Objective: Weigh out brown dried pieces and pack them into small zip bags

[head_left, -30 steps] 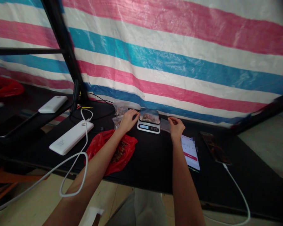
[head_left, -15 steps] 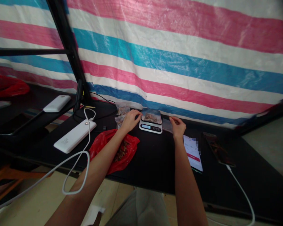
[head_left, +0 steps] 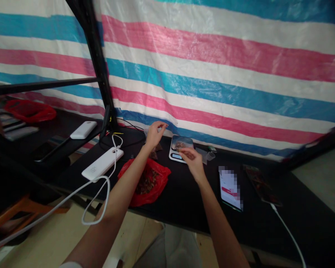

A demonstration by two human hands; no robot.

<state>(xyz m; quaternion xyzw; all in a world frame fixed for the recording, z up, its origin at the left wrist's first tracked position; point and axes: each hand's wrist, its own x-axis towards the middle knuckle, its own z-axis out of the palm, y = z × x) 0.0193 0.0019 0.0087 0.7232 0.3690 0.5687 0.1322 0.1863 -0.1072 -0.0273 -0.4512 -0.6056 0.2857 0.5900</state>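
Note:
A small digital scale [head_left: 181, 148] with a shiny pan of brown bits stands on the black table [head_left: 184, 193], close to the striped tarp. My left hand [head_left: 155, 133] is raised left of the scale, above small clear bags of brown stuff [head_left: 155, 149], its fingertips pinched together; what they hold is too small to see. My right hand [head_left: 192, 160] hovers at the front of the scale, fingers curled toward the pan, possibly pinching a bit. A red plastic bag [head_left: 146, 180] of brown pieces lies open under my left forearm.
A white power bank [head_left: 102, 169] with a looping white cable lies left of the red bag. A phone [head_left: 230, 188] with a lit screen and a dark phone [head_left: 264, 180] on a cable lie to the right. Empty clear bags [head_left: 205, 153] lie right of the scale. A black post [head_left: 97, 63] rises at the left.
My left hand lifted off the table beside the scale and pinched its fingers. My right hand left the clear bags and came over the scale's front. The camera dropped and swung left.

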